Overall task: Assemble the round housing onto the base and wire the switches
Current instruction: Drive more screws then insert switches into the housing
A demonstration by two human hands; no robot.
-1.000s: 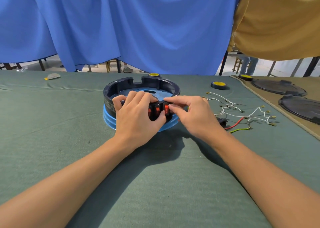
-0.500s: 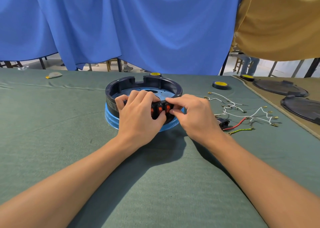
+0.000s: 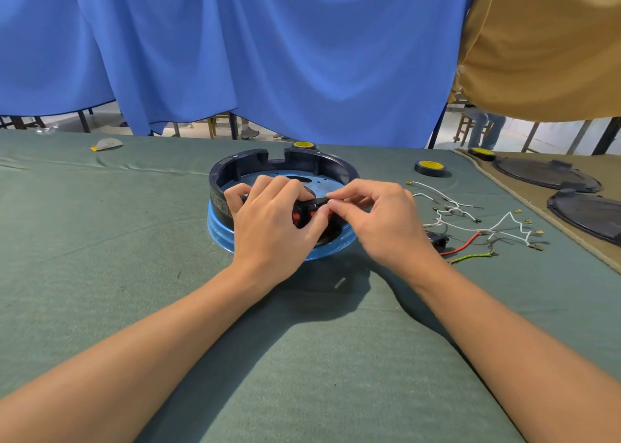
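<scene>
A dark round housing (image 3: 302, 162) sits on a blue base (image 3: 218, 231) in the middle of the green cloth. Red rocker switches (image 3: 297, 215) sit in the housing's near wall, partly hidden by my fingers. My left hand (image 3: 272, 227) wraps over the near wall, fingers inside the rim and thumb by the switches. My right hand (image 3: 379, 221) pinches at the top of the wall just right of the switches. Loose white, red and yellow-green wires (image 3: 470, 231) lie to the right on the cloth.
Two yellow-topped black tape rolls (image 3: 430, 167) lie behind and right of the housing. Dark round lids (image 3: 544, 173) rest on a tan mat at far right. A small scrap (image 3: 106, 144) lies far left. Blue and tan curtains hang behind.
My right thumb and forefinger have closed tighter on the wall above the switches. The left hand stays put on the housing.
</scene>
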